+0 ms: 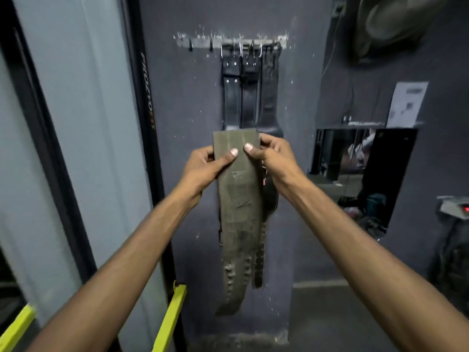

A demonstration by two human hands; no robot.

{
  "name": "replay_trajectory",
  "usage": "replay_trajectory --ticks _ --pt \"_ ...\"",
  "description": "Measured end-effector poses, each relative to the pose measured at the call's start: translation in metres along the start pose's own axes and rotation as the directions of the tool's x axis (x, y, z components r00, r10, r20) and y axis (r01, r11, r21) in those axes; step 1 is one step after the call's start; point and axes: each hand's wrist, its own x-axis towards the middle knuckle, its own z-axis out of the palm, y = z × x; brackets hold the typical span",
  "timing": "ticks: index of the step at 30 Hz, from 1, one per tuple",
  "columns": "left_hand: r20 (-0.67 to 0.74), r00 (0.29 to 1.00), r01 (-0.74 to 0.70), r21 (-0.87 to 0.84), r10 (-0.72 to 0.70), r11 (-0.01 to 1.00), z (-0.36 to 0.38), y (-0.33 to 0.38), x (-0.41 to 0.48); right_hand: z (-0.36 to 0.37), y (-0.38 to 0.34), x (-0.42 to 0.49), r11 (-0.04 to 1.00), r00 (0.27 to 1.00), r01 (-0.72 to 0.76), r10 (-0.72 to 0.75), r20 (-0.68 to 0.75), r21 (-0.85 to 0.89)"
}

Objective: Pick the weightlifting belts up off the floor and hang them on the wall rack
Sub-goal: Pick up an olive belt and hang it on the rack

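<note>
An olive-green weightlifting belt (239, 217) hangs folded from both my hands in front of a dark wall pillar. My left hand (203, 168) grips its upper left edge and my right hand (272, 158) grips its upper right edge, thumbs pressed on the front near the fold. Behind the green belt, a dark belt (261, 262) with punched holes also dangles; I cannot tell which hand holds it. Higher on the pillar is the wall rack (200, 43), a strip with small hooks. Black belts (250, 95) hang by their buckles from its right half. Hooks on the left half are bare.
A black machine frame with yellow-green handles (168, 316) stands at the left. To the right are a mirror (355, 174), a paper notice (407, 102) and a device with a red display (456, 205). A wall fan (396, 24) is at the top right.
</note>
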Motion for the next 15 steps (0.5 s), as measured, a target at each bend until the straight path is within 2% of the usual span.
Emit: replay_trajectory --ticks 4,7,10,13,15 --pt "0.002 0.991 -0.132 0.108 0.133 0.985 0.005 0.032 -0.032 0.003 -0.063 0.011 0.994 0.994 0.104 -0.103 -0.03 0.021" --pt "0.046 0.991 -0.132 0.151 0.126 0.98 0.008 0.026 -0.059 0.002 -0.102 0.017 0.986 0.987 0.161 -0.16 -0.028 0.031" --pt "0.201 0.979 -0.073 0.202 0.032 0.977 0.011 0.003 -0.083 -0.003 -0.132 0.02 0.976 0.977 0.212 -0.212 -0.025 0.038" --pt "0.446 0.893 -0.103 0.325 -0.056 0.94 0.01 -0.012 -0.098 -0.012 -0.152 0.02 0.964 0.964 0.266 -0.266 -0.015 0.022" --pt "0.46 0.885 -0.102 0.342 -0.072 0.934 0.01 0.001 -0.095 -0.019 -0.161 0.02 0.959 0.959 0.282 -0.282 -0.008 0.011"
